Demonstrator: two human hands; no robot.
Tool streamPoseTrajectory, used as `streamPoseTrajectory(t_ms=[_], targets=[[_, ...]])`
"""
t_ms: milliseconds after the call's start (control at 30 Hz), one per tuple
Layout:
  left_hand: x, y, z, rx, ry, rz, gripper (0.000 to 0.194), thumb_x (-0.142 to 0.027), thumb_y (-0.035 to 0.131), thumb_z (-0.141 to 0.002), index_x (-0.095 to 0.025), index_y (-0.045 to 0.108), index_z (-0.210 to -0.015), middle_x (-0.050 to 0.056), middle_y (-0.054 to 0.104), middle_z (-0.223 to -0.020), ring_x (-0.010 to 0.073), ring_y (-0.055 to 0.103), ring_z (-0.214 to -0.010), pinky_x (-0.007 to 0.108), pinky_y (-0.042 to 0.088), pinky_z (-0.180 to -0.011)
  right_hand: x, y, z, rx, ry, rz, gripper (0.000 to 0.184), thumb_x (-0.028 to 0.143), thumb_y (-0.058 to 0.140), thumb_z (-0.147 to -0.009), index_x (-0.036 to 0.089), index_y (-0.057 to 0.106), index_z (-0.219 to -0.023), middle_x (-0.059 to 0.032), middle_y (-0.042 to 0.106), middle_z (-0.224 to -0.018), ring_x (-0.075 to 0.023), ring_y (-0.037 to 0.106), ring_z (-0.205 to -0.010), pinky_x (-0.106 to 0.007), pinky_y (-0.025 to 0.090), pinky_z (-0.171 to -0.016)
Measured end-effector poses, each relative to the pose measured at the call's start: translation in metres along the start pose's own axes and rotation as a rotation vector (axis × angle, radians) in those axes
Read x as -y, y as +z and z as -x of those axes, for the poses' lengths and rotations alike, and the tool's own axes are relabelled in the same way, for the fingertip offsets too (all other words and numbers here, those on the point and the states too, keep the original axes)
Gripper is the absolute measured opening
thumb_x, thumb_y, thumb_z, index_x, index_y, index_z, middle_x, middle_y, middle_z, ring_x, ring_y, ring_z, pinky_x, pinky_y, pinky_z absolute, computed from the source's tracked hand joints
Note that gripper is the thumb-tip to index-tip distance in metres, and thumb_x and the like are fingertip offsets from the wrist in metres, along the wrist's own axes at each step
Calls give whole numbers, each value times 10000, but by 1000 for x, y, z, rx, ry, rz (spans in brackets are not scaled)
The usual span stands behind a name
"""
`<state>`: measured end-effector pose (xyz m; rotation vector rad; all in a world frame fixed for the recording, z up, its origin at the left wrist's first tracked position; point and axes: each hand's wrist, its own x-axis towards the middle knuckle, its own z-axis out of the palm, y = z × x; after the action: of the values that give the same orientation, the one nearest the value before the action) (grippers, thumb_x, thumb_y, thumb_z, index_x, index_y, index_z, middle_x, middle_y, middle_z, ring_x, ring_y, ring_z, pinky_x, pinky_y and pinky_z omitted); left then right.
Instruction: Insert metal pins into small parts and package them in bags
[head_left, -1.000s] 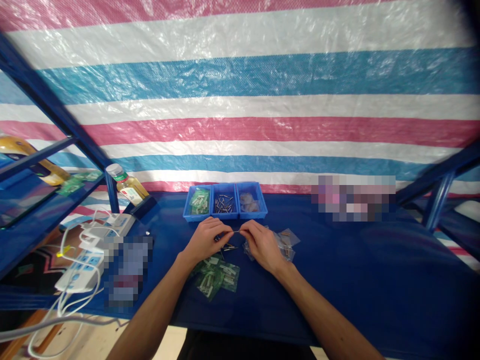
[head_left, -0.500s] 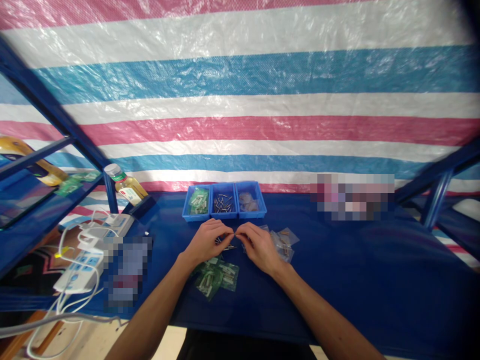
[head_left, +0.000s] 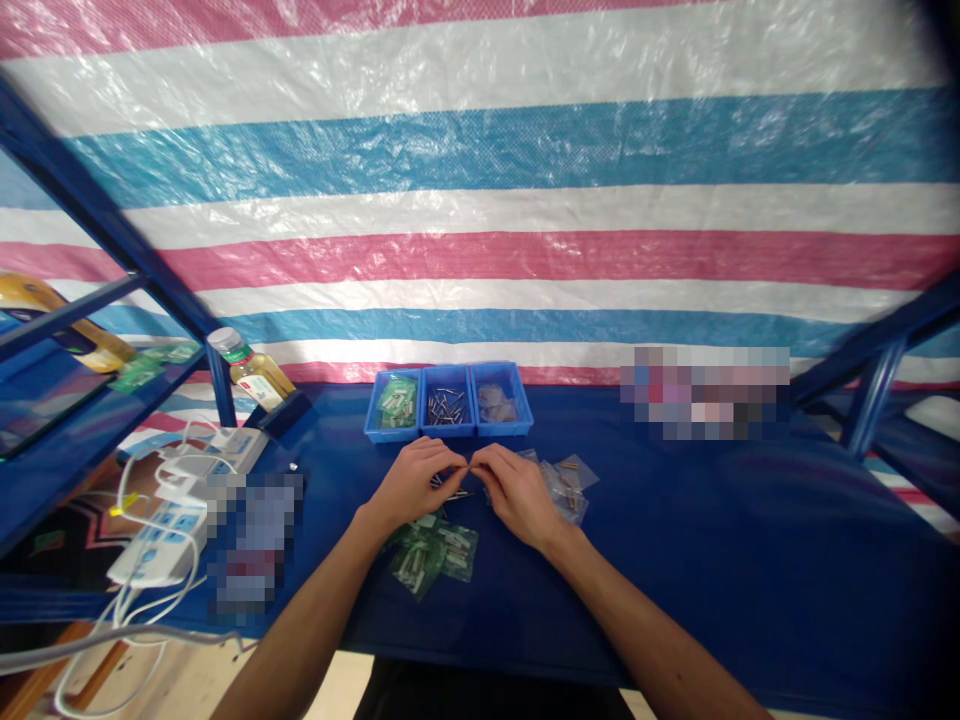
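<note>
1. Biggest change in the last second: the left hand (head_left: 411,485) and right hand (head_left: 516,495) have drawn closer together, and their fingertips now nearly meet over the counter (head_left: 675,560).
2. Both grips are closed, pinching a thin metal pin (head_left: 469,467) from either end. It's held in the air between the hands, just in front of the bins. Too tiny to make out any detail, tbh.
3. Just below the left hand are some loose metal pins (head_left: 457,494), with green packets (head_left: 429,556) nearer the person. Clear plastic bags (head_left: 566,488) sit by the right hand.
4. Up front are three blue plastic bins (head_left: 448,433) side by side, holding green packets, metal pins and a clear bag.
5. Labels: the bottle (head_left: 253,372) on the left has a white label, but I can't read it. The packets' print is too small too.
</note>
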<state>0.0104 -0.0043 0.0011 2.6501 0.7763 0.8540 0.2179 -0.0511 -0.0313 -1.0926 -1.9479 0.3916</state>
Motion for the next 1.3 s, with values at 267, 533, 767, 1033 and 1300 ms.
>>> streamPoseTrajectory(t_ms=[267, 533, 767, 1033, 1300], targets=[[0, 1, 0, -14, 9, -6, 142, -235, 576, -991, -182, 698, -942, 46, 714, -809, 166, 643, -770, 325, 481, -754, -2, 0, 0, 1, 28, 73, 203, 265, 447, -1076, 229, 626, -987, -57, 673, -905, -203, 655, -827, -322, 523, -771], [3, -1, 2, -23, -15, -10, 137, -253, 574, -1002, -182, 688, -975, 41, 704, -798, 168, 630, -759, 333, 472, -757, -1, -3, 0, 19, -7, 14, 160, 207, 446, -1058, 248, 595, -1096, -57, 688, -965, -215, 669, -886, -328, 524, -790], [2, -2, 1, -20, -16, -12, 129, -253, 588, -1002, -181, 691, -971, 39, 705, -809, 166, 630, -768, 329, 465, -760, -3, -3, -1, -2, 21, 48, 161, 238, 448, -1066, 246, 602, -1021, -47, 680, -926, -210, 656, -844, -324, 503, -775], [3, -3, 2, -26, -19, -14, 133, -255, 591, -1005, -179, 696, -972, 41, 706, -814, 164, 625, -766, 326, 462, -758, -5, -2, 1, -11, 26, 5, 130, 260, 489, -1055, 251, 595, -1129, -52, 691, -967, -214, 666, -873, -328, 509, -800], [3, -4, 1, -25, -8, -9, 125, -252, 603, -1004, -175, 697, -975, 39, 714, -830, 158, 624, -773, 313, 452, -753, -2, -4, -1, -1, 39, 41, 164, 237, 458, -1068, 240, 616, -1024, -45, 685, -943, -200, 655, -848, -305, 481, -787]])
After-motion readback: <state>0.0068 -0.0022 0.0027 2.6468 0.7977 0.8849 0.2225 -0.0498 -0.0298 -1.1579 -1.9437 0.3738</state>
